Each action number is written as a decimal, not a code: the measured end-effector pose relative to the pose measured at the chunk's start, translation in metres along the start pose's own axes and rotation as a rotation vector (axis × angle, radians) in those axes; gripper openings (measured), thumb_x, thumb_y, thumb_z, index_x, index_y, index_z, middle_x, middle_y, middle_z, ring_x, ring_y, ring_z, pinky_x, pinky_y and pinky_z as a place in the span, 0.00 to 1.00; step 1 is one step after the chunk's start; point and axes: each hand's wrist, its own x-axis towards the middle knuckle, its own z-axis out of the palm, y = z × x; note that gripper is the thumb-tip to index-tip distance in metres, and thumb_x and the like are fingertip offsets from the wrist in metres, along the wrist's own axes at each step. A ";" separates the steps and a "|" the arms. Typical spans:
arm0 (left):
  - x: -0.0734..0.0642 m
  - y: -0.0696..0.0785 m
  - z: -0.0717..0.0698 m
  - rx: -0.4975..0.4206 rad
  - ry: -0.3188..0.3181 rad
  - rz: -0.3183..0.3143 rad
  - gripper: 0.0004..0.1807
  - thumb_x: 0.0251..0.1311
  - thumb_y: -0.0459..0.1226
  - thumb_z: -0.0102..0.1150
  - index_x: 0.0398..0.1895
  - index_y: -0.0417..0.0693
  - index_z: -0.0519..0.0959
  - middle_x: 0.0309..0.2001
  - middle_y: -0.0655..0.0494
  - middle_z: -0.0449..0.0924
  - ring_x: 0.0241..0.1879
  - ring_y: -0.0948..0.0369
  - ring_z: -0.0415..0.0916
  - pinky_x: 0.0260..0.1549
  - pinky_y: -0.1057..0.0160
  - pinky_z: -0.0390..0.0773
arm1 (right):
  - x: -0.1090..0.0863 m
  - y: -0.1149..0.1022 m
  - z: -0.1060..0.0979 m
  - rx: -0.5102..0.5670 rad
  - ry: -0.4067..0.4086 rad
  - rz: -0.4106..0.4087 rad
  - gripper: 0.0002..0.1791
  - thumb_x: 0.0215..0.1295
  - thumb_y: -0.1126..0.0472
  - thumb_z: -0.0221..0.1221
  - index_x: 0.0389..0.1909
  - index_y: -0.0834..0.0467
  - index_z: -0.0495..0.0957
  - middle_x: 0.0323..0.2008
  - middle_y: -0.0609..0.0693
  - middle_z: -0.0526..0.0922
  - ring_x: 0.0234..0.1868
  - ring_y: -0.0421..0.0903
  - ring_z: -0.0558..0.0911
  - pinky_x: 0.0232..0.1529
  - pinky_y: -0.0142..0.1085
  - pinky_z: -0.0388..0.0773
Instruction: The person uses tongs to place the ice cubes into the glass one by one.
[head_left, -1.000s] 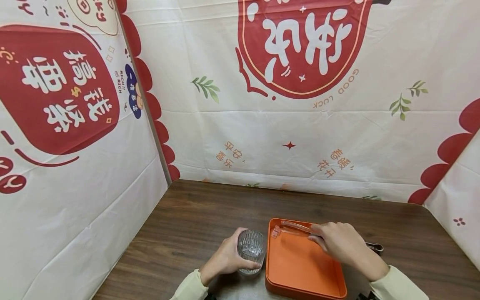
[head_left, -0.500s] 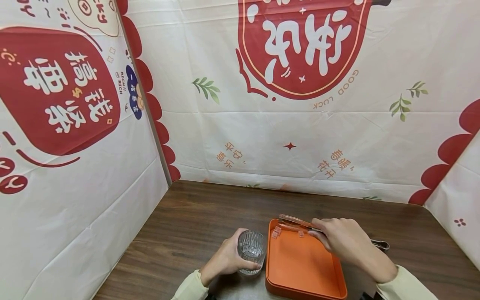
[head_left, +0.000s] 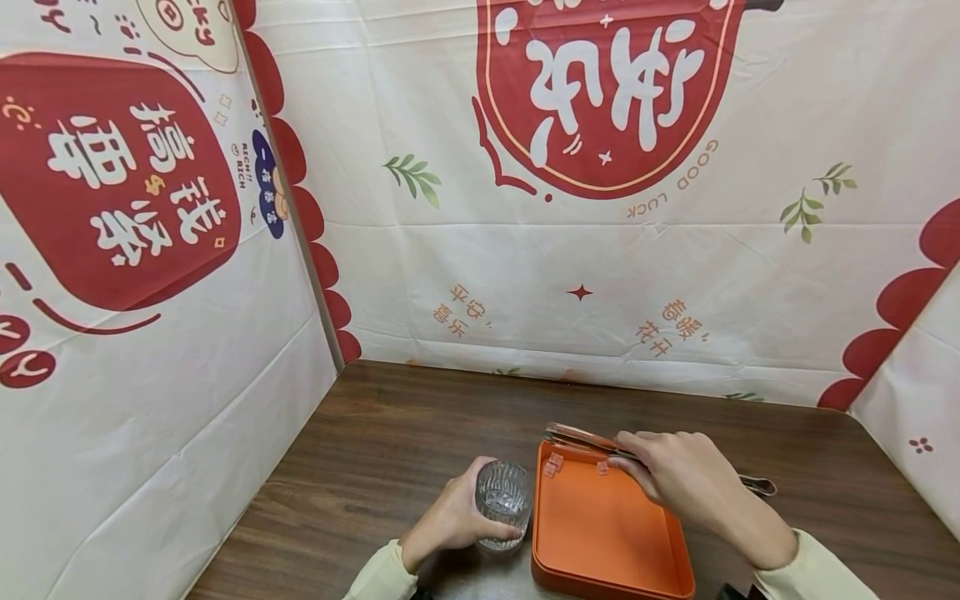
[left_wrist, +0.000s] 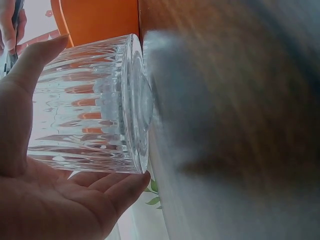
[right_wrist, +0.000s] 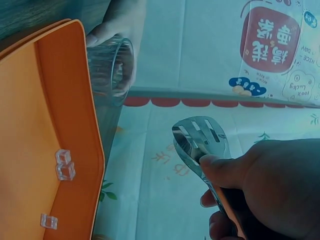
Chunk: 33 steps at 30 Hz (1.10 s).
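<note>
3 clear cubes (head_left: pixel 552 467) lie inside the orange tray (head_left: pixel 611 529); clear pieces (left_wrist: pixel 108 97) show in the glass (head_left: pixel 502 500) beside it, gripped by the left hand (head_left: pixel 459 510). The right hand (head_left: pixel 681 475) grasps tongs (head_left: pixel 588 439), lifted over the tray's far rim since 1 second ago.

Brn tbl (head_left: pixel 420 417) bears orange tray (head_left: pixel 607 533) w/ clear glass (head_left: pixel 504 498) beside it.
</note>
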 end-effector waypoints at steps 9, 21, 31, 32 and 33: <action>0.000 0.000 0.000 0.006 0.002 0.007 0.48 0.32 0.51 0.84 0.60 0.53 0.68 0.47 0.54 0.81 0.43 0.60 0.79 0.43 0.62 0.78 | 0.005 -0.008 -0.002 0.022 0.031 -0.033 0.13 0.62 0.45 0.64 0.26 0.42 0.71 0.18 0.28 0.64 0.14 0.26 0.60 0.14 0.27 0.55; 0.000 0.001 0.000 0.001 0.002 0.004 0.49 0.32 0.50 0.84 0.61 0.53 0.68 0.47 0.53 0.81 0.44 0.59 0.79 0.44 0.61 0.78 | 0.010 -0.019 -0.002 0.038 0.016 -0.045 0.15 0.61 0.48 0.65 0.24 0.44 0.69 0.18 0.30 0.62 0.13 0.28 0.59 0.14 0.28 0.55; 0.000 0.001 0.000 0.003 -0.003 -0.003 0.48 0.32 0.49 0.84 0.61 0.54 0.68 0.47 0.55 0.81 0.44 0.60 0.79 0.44 0.62 0.78 | 0.012 -0.026 0.001 0.078 0.019 -0.066 0.13 0.62 0.49 0.65 0.26 0.44 0.71 0.19 0.29 0.63 0.14 0.25 0.59 0.15 0.25 0.55; 0.000 0.001 0.000 0.001 -0.004 -0.003 0.48 0.32 0.49 0.84 0.61 0.54 0.68 0.47 0.55 0.81 0.44 0.60 0.79 0.44 0.62 0.78 | 0.012 -0.027 0.002 0.085 0.019 -0.068 0.12 0.62 0.49 0.66 0.26 0.44 0.71 0.19 0.29 0.64 0.14 0.25 0.59 0.15 0.25 0.55; 0.000 0.001 -0.001 0.001 -0.004 -0.004 0.48 0.32 0.49 0.84 0.61 0.54 0.68 0.47 0.55 0.81 0.44 0.60 0.79 0.44 0.62 0.77 | 0.013 -0.028 0.002 0.089 0.017 -0.071 0.12 0.62 0.49 0.65 0.27 0.44 0.72 0.19 0.29 0.64 0.15 0.25 0.60 0.15 0.25 0.56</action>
